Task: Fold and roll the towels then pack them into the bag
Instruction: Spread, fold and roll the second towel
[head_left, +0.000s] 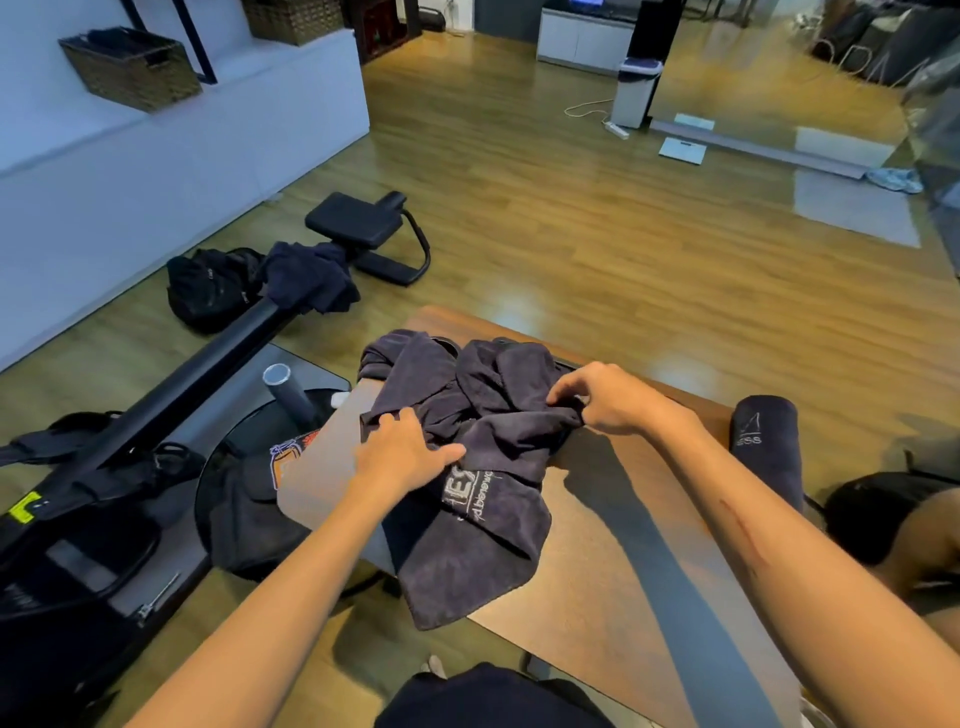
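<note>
Two hands work a crumpled dark towel (467, 447) heaped on the brown table (623, 561). Her left hand (402, 454) lies flat with fingers spread, pinning the soft, nubby cloth, while the right hand (605, 397) pinches a fold, probably hunting an edge. One finished roll (768, 447), snug and cylindrical, waits beside.

Wicker basket (130, 67), white bin (635, 92)

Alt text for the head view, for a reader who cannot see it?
Two bare hands work a crumpled dark towel on a brown table: the left hand presses it flat, the right hand pinches a fold. A rolled towel lies at the table's right edge.
</note>
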